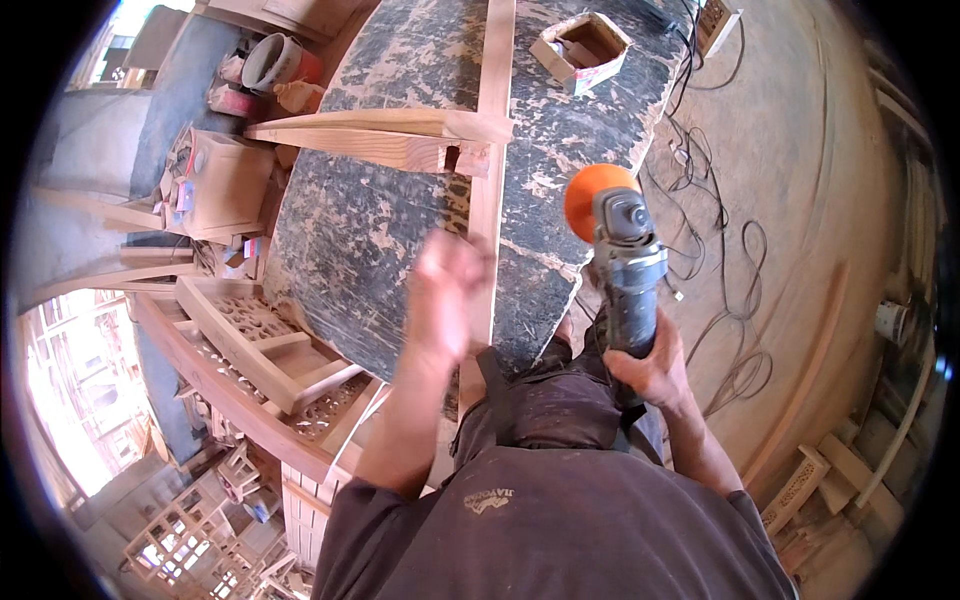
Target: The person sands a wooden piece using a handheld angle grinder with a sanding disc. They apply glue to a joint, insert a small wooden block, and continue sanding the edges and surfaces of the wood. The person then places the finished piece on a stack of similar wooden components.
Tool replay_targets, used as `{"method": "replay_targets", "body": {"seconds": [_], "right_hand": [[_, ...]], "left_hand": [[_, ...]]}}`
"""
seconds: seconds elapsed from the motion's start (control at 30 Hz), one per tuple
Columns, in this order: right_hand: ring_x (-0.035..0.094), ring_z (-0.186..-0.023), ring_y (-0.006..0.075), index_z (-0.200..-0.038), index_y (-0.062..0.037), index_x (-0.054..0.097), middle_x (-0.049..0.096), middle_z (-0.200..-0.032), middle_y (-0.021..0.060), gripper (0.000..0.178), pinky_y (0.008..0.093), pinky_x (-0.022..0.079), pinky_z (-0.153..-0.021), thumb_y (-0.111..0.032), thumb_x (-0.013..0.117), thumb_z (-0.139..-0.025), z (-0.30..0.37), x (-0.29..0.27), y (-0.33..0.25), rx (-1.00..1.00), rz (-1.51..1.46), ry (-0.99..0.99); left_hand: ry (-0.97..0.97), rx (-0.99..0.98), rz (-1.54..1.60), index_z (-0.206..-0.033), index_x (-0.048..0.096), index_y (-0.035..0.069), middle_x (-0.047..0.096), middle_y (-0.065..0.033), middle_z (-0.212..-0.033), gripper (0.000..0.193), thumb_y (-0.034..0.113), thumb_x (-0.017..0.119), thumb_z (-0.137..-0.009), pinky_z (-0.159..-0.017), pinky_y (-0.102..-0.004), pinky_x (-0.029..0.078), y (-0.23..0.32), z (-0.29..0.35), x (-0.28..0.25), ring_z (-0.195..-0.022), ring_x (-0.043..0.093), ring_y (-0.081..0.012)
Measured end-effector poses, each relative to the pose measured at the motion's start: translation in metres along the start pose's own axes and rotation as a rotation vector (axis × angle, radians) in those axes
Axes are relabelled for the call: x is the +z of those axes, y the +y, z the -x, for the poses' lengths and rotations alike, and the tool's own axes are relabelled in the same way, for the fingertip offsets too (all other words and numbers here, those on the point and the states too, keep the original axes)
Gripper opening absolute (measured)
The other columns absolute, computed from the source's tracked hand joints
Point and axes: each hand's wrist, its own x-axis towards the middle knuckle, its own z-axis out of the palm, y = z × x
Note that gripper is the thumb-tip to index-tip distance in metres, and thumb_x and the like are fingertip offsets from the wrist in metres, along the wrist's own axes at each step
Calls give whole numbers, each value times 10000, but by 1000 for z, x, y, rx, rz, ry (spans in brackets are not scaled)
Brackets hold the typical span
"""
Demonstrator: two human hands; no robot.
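Note:
In my right hand (655, 365) is a grey angle grinder (632, 275), gripped round its body below the head. Its orange disc (594, 200) points away from me, held off to the right of the table edge. My left hand (448, 280), smeared by motion, is over or beside a long pale wooden bar (490, 215) lying on the table; whether it touches the wood I cannot tell. A second wooden piece (400, 135), with a square mortise near its end, lies across that bar.
The scuffed dark table (370, 235) carries an open cardboard box (583, 55) at its far side. Black cables (735, 330) loop over the floor on the right. Carved wooden frames (260, 340) stand close on the left, near a carton (228, 185) and a bucket (275, 62).

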Motion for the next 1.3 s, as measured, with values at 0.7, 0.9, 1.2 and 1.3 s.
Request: {"method": "replay_targets", "body": {"seconds": [0.7, 0.9, 1.2, 1.3], "right_hand": [[589, -848, 173, -1183, 55, 621, 634, -925, 75, 597, 333, 503, -797, -187, 759, -655, -24, -38, 19, 120, -39, 0], [597, -845, 155, -1155, 35, 628, 648, -921, 55, 558, 310, 495, -787, -168, 760, -651, -39, -44, -7, 157, -21, -102], [650, -832, 160, -1139, 39, 637, 695, -929, 81, 551, 315, 532, -784, -160, 787, -648, -48, -50, -56, 236, 77, -191], [660, -813, 161, -1116, 37, 636, 697, -924, 84, 521, 317, 542, -772, -154, 789, -656, -47, -50, -84, 233, 104, -231]], "left_hand": [[176, 327, 632, -1378, 496, -35, 608, -234, -1307, 362, 108, 446, -1049, -1088, -555, 530, 78, -127, -17, -1214, 649, -360], [-298, 472, 1471, -1408, 549, -12, 647, -223, -1307, 525, 306, 614, -995, -1021, -493, 589, 43, -122, -21, -1212, 654, -381], [-577, 570, 1453, -1362, 463, -103, 646, -139, -1012, 404, 135, 548, -1047, -720, -354, 619, 3, -152, -60, -835, 691, -238], [-536, 547, 1351, -1367, 471, -95, 595, -182, -1066, 539, 271, 631, -1004, -805, -406, 591, 7, -132, -58, -882, 635, -271]]}}
